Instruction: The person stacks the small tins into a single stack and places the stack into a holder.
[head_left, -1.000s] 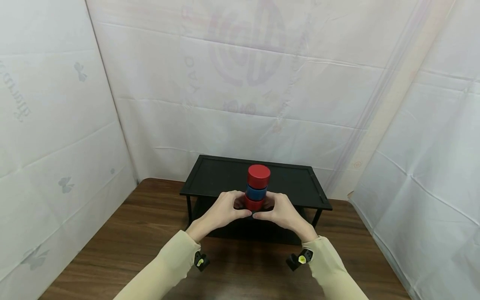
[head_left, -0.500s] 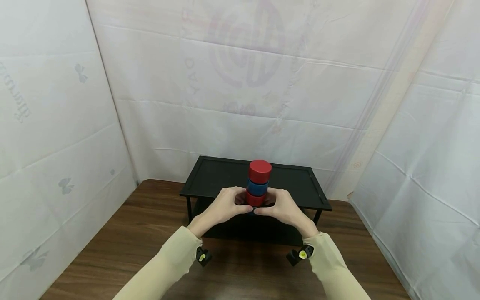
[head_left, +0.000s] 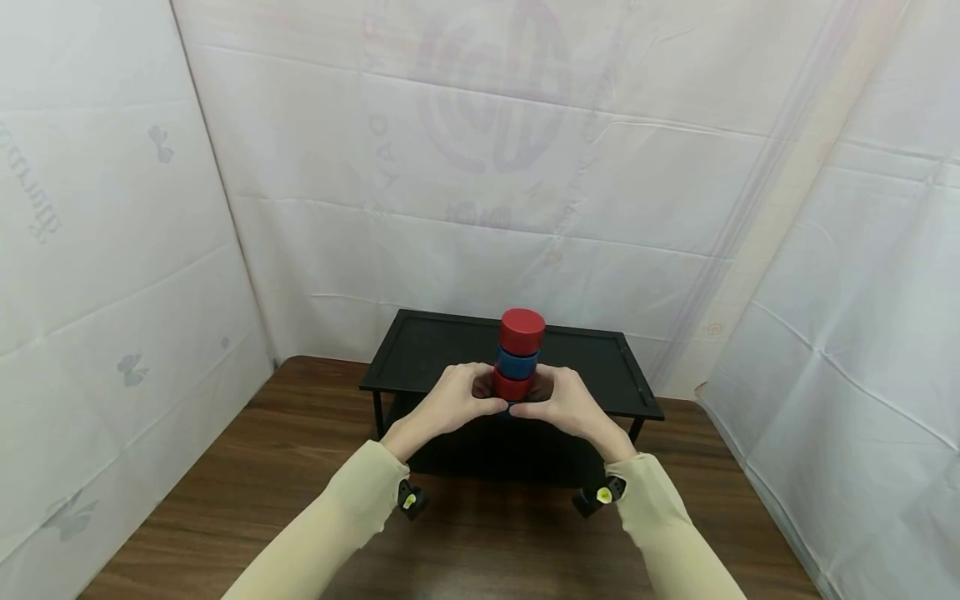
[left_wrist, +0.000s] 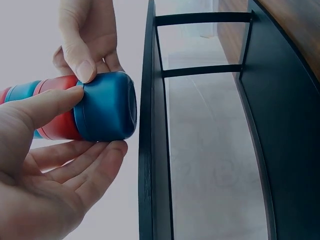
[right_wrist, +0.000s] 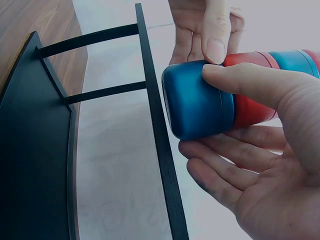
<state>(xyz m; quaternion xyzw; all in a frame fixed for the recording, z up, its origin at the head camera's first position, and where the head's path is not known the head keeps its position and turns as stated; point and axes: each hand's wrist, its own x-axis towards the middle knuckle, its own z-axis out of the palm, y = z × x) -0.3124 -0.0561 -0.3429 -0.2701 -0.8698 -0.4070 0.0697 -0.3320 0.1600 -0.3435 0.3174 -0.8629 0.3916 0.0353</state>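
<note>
A stack of round red and blue tins (head_left: 517, 363) stands upright between my two hands, colours alternating, with a red tin on top. Its lowest piece, a blue tin (left_wrist: 106, 107), has rounded bottom edges. My left hand (head_left: 459, 398) and my right hand (head_left: 562, 404) grip the lower part from either side. Both thumbs press on the blue tin's near side, while the other fingers curl behind it and the red tin (right_wrist: 250, 107) above. The blue tin's base is close to the top board of a black two-tier shelf (head_left: 442, 346); the wrist views show a narrow gap there.
The shelf stands on a brown wooden table (head_left: 300, 425), near its back edge. Its lower board (right_wrist: 30, 150) lies under the top one, joined by thin black legs. White sheeting (head_left: 480, 167) hangs behind and on both sides.
Both hands have risen and moved slightly forward with the tin stack, which now shows higher against the shelf's top board. The grip looks the same.
</note>
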